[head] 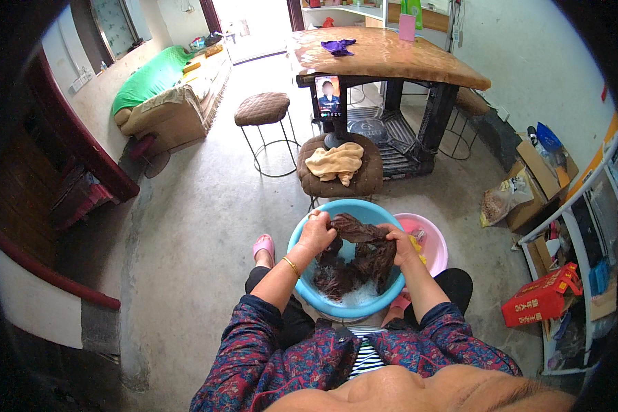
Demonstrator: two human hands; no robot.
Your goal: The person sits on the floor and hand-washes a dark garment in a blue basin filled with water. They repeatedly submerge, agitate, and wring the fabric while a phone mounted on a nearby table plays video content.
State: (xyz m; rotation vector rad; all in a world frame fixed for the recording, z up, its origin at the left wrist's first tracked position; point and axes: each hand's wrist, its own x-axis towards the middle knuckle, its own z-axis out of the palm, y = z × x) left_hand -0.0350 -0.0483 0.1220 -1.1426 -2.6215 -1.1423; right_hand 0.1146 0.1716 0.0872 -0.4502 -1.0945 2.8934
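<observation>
A dark brown wet cloth [359,230] is stretched between my two hands above a blue plastic basin [297,242]. My left hand [318,230] grips one end near the basin's far left side. At the right, my right hand [400,246] holds the other end. The rest of the cloth hangs down into the basin, where whitish suds [358,294] float around it. Partly behind the basin stands a pink basin [438,239], with something yellow and other items inside that I cannot make out.
Beyond the basin, a padded stool [309,183] bears a beige cloth [335,160] and a phone [328,97] on a stand. Another stool [262,109] stands left of it. A table [391,56] carries a purple cloth [338,47]. A red bag [541,296] and a rack [571,206] are at right.
</observation>
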